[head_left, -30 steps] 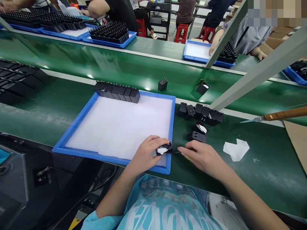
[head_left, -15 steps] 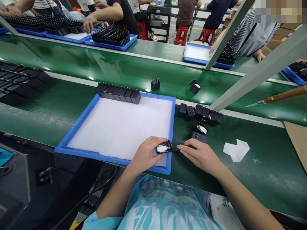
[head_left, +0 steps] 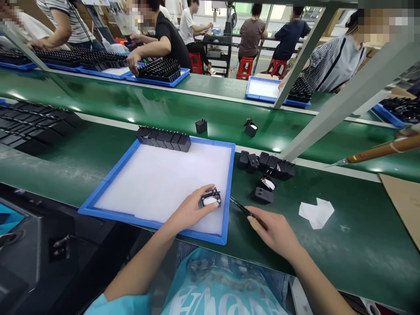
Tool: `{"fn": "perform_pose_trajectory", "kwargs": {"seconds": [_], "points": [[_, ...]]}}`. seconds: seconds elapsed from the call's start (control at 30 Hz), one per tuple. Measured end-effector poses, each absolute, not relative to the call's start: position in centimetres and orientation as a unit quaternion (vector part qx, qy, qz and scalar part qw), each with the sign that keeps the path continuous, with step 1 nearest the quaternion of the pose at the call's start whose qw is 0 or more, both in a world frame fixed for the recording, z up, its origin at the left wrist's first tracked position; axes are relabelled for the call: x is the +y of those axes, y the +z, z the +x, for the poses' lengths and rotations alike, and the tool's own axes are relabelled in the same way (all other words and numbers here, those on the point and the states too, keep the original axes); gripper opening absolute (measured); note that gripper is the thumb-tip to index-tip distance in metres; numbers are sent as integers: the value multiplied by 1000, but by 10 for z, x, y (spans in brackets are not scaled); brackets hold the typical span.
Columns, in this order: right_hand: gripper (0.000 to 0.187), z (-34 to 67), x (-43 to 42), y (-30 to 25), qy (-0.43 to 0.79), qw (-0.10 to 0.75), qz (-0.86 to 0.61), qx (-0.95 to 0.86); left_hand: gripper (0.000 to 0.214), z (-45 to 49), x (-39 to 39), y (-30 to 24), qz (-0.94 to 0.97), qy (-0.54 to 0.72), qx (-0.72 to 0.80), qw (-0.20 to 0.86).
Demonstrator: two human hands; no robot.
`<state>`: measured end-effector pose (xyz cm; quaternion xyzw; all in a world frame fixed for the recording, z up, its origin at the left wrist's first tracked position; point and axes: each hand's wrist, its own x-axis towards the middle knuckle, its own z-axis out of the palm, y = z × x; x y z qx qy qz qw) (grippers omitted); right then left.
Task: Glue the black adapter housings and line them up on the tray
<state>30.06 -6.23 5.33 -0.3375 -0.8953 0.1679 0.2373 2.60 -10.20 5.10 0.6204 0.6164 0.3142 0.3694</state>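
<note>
My left hand (head_left: 193, 208) grips an unclosed black plug adapter (head_left: 210, 199), its white inside and metal prongs showing, above the right part of a tray (head_left: 230, 183) with a blue rim and white lining. Between the fingers of my right hand (head_left: 275, 229) is a pair of dark tweezers (head_left: 241, 206), the tip pointing left toward the tray's rim, apart from the adapter. A row of black adapters (head_left: 164, 138) stands along the tray's far edge. Right of the tray lie an adapter showing its white inside (head_left: 268, 183) and a black adapter (head_left: 263, 195).
More black adapters (head_left: 265, 162) cluster by the pale rail. Two adapters sit on the green belt, one closed (head_left: 201, 126), one with its lid raised (head_left: 251, 127). A white paper scrap (head_left: 316, 213) lies at right, below a wooden-handled tool (head_left: 380, 151). Several co-workers sit across the belt.
My left hand has drawn the adapter slightly left, away from the tweezers. My right hand's tweezers have come off the adapter. The head view has tilted up a little.
</note>
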Motion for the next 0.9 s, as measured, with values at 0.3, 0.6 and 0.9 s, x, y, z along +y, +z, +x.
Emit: {"fn": "perform_pose_trajectory", "kwargs": {"seconds": [0.3,0.6,0.9], "points": [[21,303,-71,20,-58,224,-401,-886,42,25,-80,60,745,263,525,316],[23,302,-75,59,-107,201,-374,-899,52,22,-93,72,839,207,484,140],[29,173,70,158,-4,74,-404,-912,18,28,-88,52,793,267,513,190]]}}
